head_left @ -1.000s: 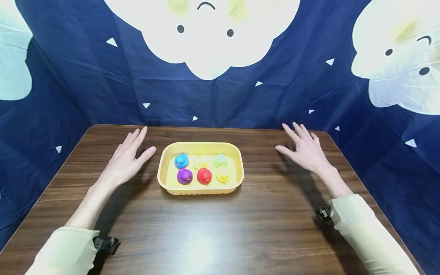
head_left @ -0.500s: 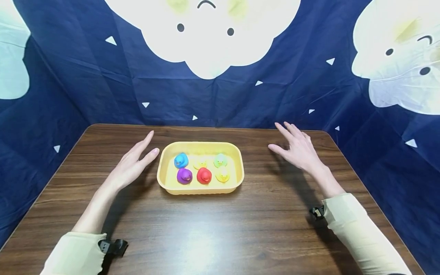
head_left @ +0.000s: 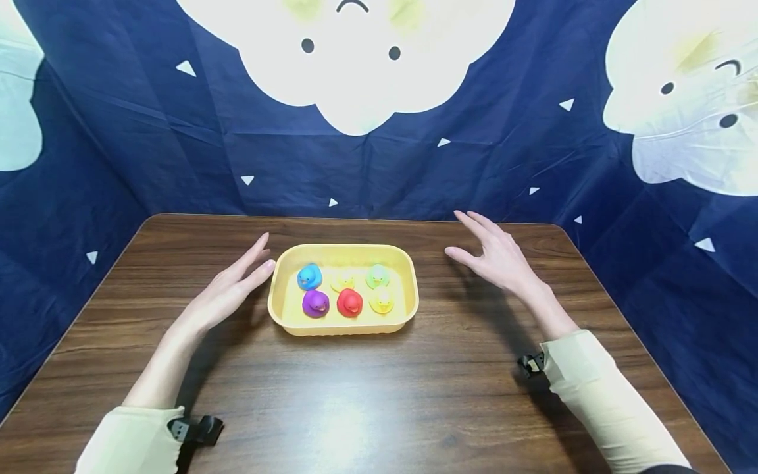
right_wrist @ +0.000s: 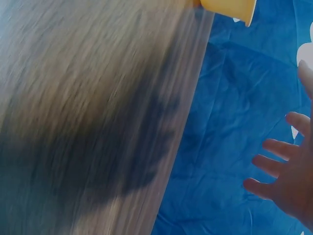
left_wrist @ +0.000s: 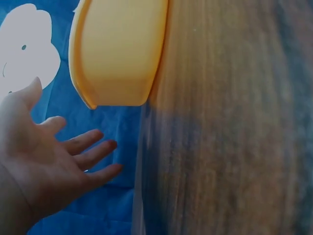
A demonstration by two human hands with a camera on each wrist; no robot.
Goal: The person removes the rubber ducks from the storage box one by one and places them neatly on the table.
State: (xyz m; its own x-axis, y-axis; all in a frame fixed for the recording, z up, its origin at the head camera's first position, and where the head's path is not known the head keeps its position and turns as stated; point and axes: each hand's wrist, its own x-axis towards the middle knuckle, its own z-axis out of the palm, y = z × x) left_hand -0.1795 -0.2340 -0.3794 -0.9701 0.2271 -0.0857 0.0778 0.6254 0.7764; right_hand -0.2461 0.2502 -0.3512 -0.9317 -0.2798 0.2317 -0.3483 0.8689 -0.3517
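Note:
A yellow plastic tray (head_left: 343, 327) stands on the wooden table, with several small toy ducks in it. In its back row are a blue duck (head_left: 310, 276), a pale yellow one and a green duck (head_left: 377, 276). A purple duck (head_left: 316, 303), a red duck (head_left: 350, 303) and a yellow duck (head_left: 381, 301) make up the front row. My left hand (head_left: 227, 289) hovers just left of the tray, fingers extended and holding nothing. To the tray's right, farther off, my right hand (head_left: 497, 260) is held above the table with spread fingers and nothing in it.
The brown wooden table (head_left: 355, 401) reaches back to a dark blue cloth (head_left: 408, 171) printed with white clouds and small triangles. The cloth also hangs at both sides. A black wrist camera sits on each sleeve.
My right hand has moved left, closer to the tray. My left hand has shifted slightly right and nearer to the tray's left end. The ducks have stayed in place.

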